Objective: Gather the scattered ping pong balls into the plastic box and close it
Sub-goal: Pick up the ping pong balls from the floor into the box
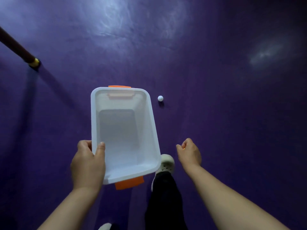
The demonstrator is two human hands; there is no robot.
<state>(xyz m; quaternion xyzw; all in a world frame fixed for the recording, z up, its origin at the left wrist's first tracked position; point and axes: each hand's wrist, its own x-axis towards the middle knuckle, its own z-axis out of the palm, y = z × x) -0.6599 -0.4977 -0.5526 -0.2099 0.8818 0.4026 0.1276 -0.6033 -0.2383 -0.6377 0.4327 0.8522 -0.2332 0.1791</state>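
Head view: task barely begun, judging by the plastic box [93, 117], which is empty inside, with no balls in it and no lid in frame (so closing is also left to do). One white ping pong ball [160, 98] sits on the purple floor [216, 97], just beside the box's far right corner as seen from above; other balls not visible. The box is held up off the floor, roughly centre frame, tilted a little. It is translucent white, rectangular with rounded corners, and has orange latches [129, 183] on both short ends. Left hand [88, 163] grips the near left rim, thumb hooked inside, fingers under and outside. Right hand [189, 153] is apart from the box, fingers curled in; a speck of orange shows at the fingertips, cannot tell if it holds something.
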